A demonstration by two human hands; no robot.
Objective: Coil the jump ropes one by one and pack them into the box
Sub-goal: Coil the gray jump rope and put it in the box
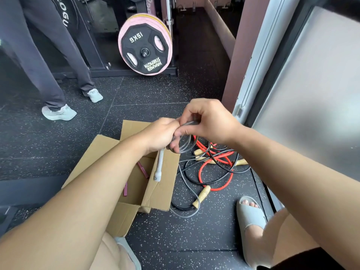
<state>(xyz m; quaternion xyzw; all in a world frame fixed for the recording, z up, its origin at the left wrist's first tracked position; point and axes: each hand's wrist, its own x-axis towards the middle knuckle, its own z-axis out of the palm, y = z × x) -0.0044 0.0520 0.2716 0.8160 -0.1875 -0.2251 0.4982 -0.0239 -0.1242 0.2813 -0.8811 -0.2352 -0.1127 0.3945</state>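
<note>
The coiling step is judged to be in hand: a grey jump rope (185, 144) is held up above the open cardboard box (161, 190), and a few loops of it are gathered between the two hands, which are brought close together. The left hand (159, 133) is curled round the gathered loops, with one grey handle (159, 166) hanging beneath it over the box. The right hand (208, 121) is pinched on the cord at the top of the coil. A grey cord, taken to be the same rope, is seen trailing across the floor (194, 236) beside the box, so the coil is judged unfinished. The next move is likely to call for the slack to be drawn up and laid loop by loop into the left hand, without the red rope (200, 176) or black rope (182, 207) of the tangle being dragged along, before the bundle is lowered into the box. Dark red handles (142, 170) already lie inside the box. The grey rope's second handle cannot be made out. Most fingertips are hidden behind the coil and the other hand. Much of the box interior is covered by the left forearm, and it cannot be told which cord each wooden handle (202, 194) belongs to.
</note>
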